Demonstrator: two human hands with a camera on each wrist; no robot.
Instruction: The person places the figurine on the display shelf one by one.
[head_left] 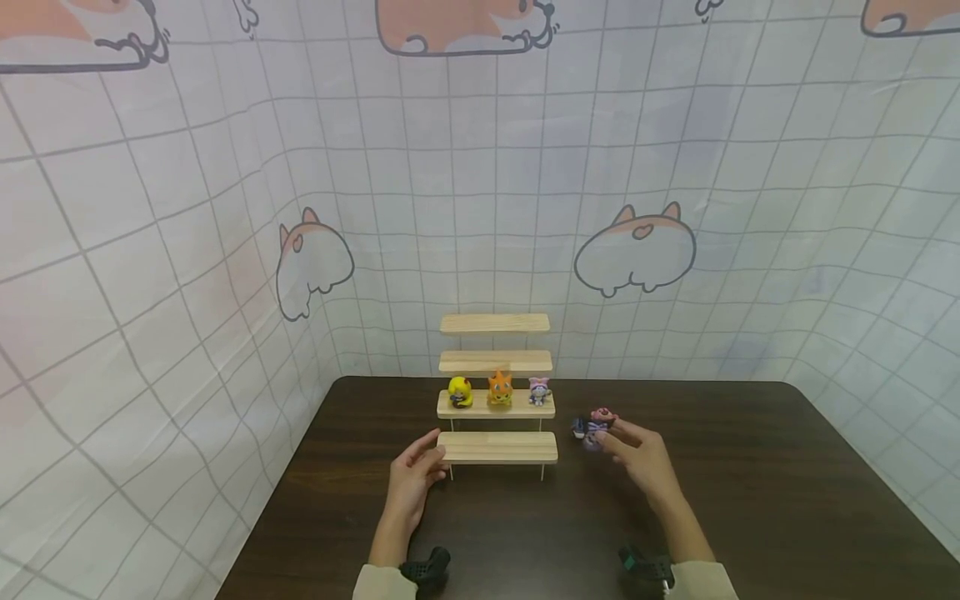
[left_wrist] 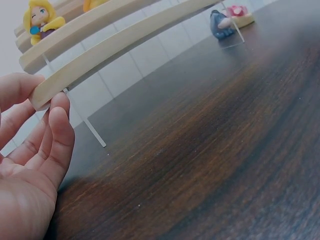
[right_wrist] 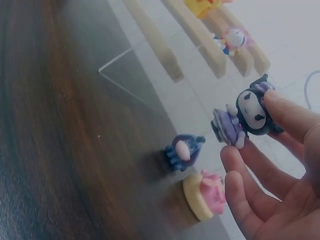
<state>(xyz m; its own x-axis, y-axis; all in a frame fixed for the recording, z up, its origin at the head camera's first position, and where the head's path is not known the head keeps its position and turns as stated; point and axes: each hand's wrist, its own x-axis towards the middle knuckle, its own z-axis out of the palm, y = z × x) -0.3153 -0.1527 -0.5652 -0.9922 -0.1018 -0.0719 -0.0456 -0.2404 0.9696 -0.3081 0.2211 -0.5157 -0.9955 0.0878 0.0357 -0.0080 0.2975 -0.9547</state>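
Observation:
My right hand [head_left: 641, 458] pinches a small figurine [right_wrist: 252, 112] by its black-hooded head; it has a white face and a purple dress, and it lies sideways in the right wrist view. My left hand [head_left: 411, 477] holds the left end of the lowest board [head_left: 497, 447] of a tiered wooden display stand, thumb above and fingers below. On the second board [head_left: 480, 410] from the bottom are a yellow-haired figurine [head_left: 461, 392], an orange one [head_left: 500, 388] and a pink-and-white one [head_left: 538, 391].
Right of the stand, a dark blue donkey figurine [right_wrist: 185, 150] and a pink figurine on a yellow base [right_wrist: 197, 195] stand on the dark wooden table [head_left: 750, 500]. Thin clear supports [left_wrist: 90, 122] carry the boards. A checked cloth [head_left: 495, 167] hangs behind.

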